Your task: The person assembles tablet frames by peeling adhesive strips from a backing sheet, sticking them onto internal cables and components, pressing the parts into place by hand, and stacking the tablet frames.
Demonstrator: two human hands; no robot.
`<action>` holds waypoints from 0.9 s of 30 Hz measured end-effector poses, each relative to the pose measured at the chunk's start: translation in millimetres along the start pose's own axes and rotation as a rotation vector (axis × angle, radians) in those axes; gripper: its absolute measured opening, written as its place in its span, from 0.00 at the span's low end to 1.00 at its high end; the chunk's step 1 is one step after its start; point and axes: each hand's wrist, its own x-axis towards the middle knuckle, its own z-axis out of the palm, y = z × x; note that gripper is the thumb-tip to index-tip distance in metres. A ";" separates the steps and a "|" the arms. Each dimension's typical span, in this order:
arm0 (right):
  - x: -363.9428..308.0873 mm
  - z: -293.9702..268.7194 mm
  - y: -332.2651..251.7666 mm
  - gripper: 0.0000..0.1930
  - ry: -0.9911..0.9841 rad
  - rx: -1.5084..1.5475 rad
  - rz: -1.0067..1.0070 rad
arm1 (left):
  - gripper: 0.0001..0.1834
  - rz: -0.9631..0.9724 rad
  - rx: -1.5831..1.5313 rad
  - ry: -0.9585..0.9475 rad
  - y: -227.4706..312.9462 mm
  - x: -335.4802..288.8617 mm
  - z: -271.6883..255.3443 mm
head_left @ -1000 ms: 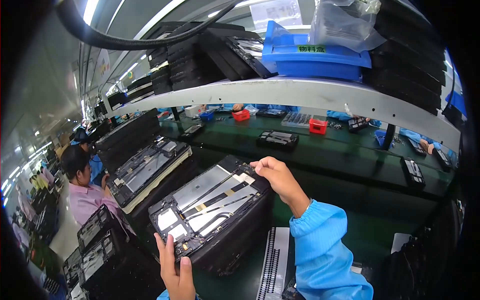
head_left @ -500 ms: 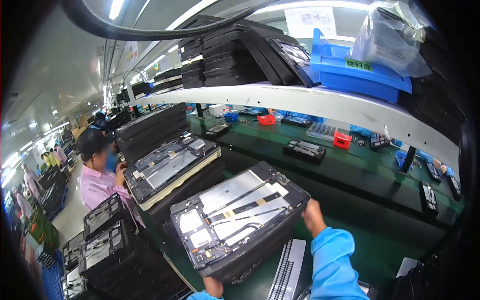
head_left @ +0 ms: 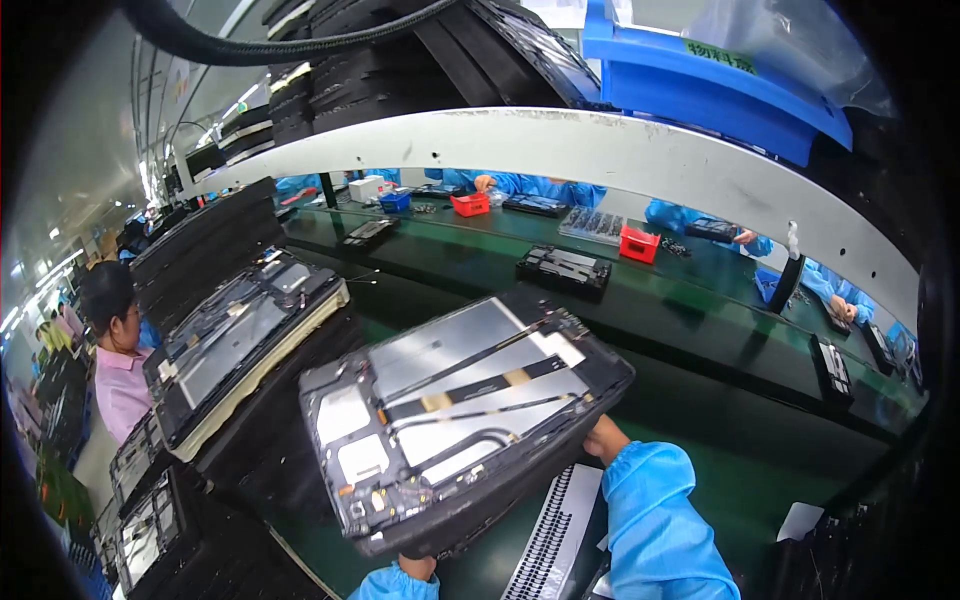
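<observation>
Between my hands is a thick stack of black foam trays (head_left: 500, 510), tilted. On its top lies an opened tablet body (head_left: 470, 370) with silver plates, dark ribbon cables and small circuit parts. My left hand (head_left: 418, 566) grips the near lower edge, its fingers mostly hidden underneath. At the right end, my right hand (head_left: 606, 440) is closed round the side of the stack. Below it on the green bench lies a white strip with rows of small black parts (head_left: 552, 535).
Another tray stack with a tablet body (head_left: 235, 345) stands left, near a person in pink (head_left: 120, 370). A white shelf beam (head_left: 560, 140) crosses above, bearing black trays and a blue bin (head_left: 700, 90). Beyond the conveyor (head_left: 690, 330), blue-sleeved people work near red boxes (head_left: 638, 245).
The held stack has come closer and slightly left in view, with both hands still on it. My view has shifted, so the shelf sits higher and the neighbouring stack further left.
</observation>
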 end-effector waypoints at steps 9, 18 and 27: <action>-23.9 -10.5 -24.0 0.14 0.412 0.223 -0.267 | 0.28 -0.184 -0.189 -0.428 16.3 128.8 56.9; 27.3 -39.3 22.0 0.11 0.606 0.434 -0.477 | 0.27 -0.102 0.162 -0.275 -8.0 264.5 112.2; 14.9 -17.2 -18.3 0.07 0.982 0.149 -0.600 | 0.30 0.520 -0.032 -0.128 75.0 255.1 157.1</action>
